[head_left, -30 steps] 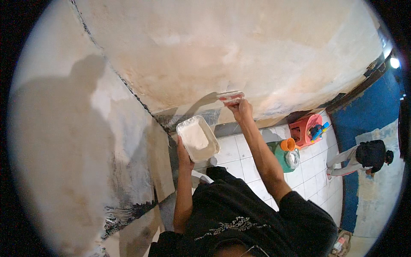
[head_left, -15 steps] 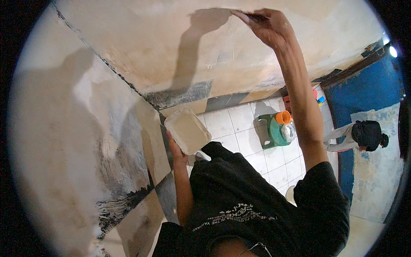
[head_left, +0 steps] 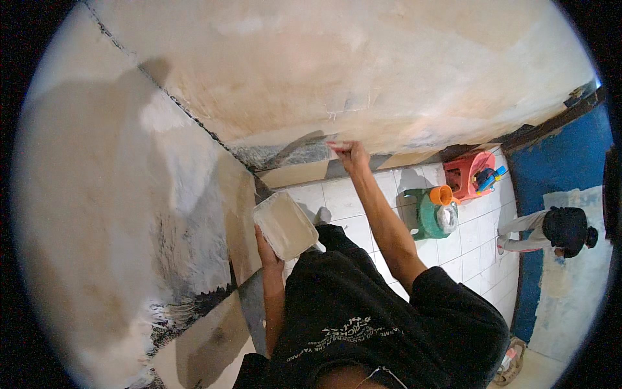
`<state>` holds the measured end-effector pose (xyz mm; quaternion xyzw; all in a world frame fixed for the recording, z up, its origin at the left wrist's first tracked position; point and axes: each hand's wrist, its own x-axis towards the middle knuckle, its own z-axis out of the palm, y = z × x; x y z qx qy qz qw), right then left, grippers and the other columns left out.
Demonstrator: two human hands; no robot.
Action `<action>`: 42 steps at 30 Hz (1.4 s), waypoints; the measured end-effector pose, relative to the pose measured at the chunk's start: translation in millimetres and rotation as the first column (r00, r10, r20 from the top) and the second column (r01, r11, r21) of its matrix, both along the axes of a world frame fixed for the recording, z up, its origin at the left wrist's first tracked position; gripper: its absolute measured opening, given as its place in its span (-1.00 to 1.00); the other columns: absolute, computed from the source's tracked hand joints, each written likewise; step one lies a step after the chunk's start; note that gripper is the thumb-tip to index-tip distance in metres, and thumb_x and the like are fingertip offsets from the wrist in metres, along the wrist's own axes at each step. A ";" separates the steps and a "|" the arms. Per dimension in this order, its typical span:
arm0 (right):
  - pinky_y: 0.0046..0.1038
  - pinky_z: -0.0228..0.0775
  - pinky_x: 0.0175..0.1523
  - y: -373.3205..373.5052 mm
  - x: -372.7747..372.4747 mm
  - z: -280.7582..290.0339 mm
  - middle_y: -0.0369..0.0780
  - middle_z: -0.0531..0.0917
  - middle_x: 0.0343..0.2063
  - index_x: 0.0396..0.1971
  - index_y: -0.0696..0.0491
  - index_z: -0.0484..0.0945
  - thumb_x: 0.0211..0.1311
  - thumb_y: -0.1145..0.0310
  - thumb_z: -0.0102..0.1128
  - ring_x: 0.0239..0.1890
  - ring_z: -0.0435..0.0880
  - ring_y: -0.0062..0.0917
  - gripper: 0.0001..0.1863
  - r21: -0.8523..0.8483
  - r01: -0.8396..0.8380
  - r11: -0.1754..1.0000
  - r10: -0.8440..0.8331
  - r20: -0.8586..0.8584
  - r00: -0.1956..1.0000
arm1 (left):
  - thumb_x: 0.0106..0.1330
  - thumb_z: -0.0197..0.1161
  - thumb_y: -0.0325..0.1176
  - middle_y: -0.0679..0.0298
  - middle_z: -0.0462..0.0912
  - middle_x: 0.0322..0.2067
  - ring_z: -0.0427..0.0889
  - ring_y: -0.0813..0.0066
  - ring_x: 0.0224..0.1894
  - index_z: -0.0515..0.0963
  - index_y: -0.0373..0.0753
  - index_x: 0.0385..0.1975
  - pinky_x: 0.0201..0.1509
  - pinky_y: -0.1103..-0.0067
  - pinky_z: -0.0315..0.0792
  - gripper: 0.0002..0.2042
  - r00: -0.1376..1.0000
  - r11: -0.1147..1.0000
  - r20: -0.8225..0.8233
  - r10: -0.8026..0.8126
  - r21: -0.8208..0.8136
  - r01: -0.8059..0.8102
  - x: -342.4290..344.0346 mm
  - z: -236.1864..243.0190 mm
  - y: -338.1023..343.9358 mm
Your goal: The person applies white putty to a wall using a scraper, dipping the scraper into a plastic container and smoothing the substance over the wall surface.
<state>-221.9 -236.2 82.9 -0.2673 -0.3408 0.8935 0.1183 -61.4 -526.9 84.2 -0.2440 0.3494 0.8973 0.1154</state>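
Observation:
My left hand (head_left: pixel 269 251) grips the side of a square whitish tub (head_left: pixel 311 235), held near my waist. Inside it is a smooth cream-coloured substance. My right hand (head_left: pixel 356 157) reaches forward, closed round a small flat tool (head_left: pixel 337 146) that looks reddish and whitish; its exact kind is too blurred to tell. The tool is close to the lower part of the patchy beige wall (head_left: pixel 402 71), by a dark grey, rough strip (head_left: pixel 295 153). Whether it touches the wall I cannot tell.
A green stool (head_left: pixel 427 223) carrying an orange cup (head_left: pixel 441 195) and a clear bag stands on white floor tiles (head_left: pixel 346 194). Behind it is a red stool (head_left: pixel 457 175) with a blue tool. A person (head_left: pixel 565 230) stands by the blue wall (head_left: pixel 551 142). Another stained wall (head_left: pixel 110 194) rises left.
My right hand has come down from high on the wall to its lower edge, still holding the tool. The tub stays in my left hand, slightly lower in view. More of the red stool shows.

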 end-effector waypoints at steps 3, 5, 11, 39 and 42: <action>-0.15 0.51 -0.09 52.6 -59.2 -9.0 0.11 0.55 -0.36 -0.30 0.40 0.40 0.27 0.46 -0.24 -0.28 0.59 -0.13 -0.71 0.053 -0.005 0.999 0.011 -0.110 0.994 | 0.39 -0.17 0.12 0.11 0.30 0.20 0.35 0.20 0.19 0.15 -0.26 0.26 0.25 0.35 0.26 -0.37 0.999 0.999 0.004 -0.039 -0.025 0.039 -3.4 0.1 5.4; -0.14 0.51 0.02 50.6 -78.0 50.5 0.17 0.51 -0.27 -0.26 0.50 0.34 0.29 0.50 -0.28 -0.20 0.55 -0.08 -0.70 0.088 -0.114 0.990 0.123 -0.111 0.986 | 0.39 -0.17 0.13 0.11 0.31 0.20 0.35 0.20 0.19 0.14 -0.25 0.27 0.25 0.35 0.26 -0.37 1.000 1.000 0.008 -0.009 -0.027 0.010 -4.1 11.3 2.8; -0.10 0.39 0.22 91.5 -68.5 187.5 0.20 0.42 -0.15 -0.25 0.58 0.28 0.30 0.58 -0.31 -0.03 0.45 -0.04 -0.71 0.557 -0.253 0.791 0.391 -0.143 0.909 | 0.38 -0.16 0.13 0.11 0.29 0.21 0.33 0.19 0.21 0.13 -0.25 0.27 0.24 0.35 0.26 -0.37 0.994 0.998 -0.094 -0.060 0.014 0.062 -10.7 13.7 17.7; -0.58 0.51 -0.07 224.8 -101.5 72.3 -0.09 0.65 -0.29 -0.20 0.39 0.51 0.04 0.25 0.39 -0.25 0.63 -0.46 -0.50 0.782 -0.356 0.512 0.537 0.032 0.843 | 0.38 -0.16 0.12 0.11 0.28 0.22 0.33 0.18 0.21 0.13 -0.24 0.28 0.23 0.33 0.28 -0.37 1.000 0.998 0.012 -0.001 0.063 0.000 -17.4 22.9 4.6; -0.33 0.44 0.02 157.8 -85.9 169.3 0.04 0.54 -0.28 -0.28 0.41 0.42 0.16 0.29 0.08 -0.18 0.53 -0.27 -0.61 0.562 -0.329 0.759 0.489 -0.158 0.858 | 0.39 -0.17 0.12 0.11 0.28 0.21 0.34 0.18 0.20 0.13 -0.24 0.28 0.22 0.33 0.29 -0.37 0.999 0.997 -0.037 0.030 0.072 -0.027 -15.4 22.5 -4.0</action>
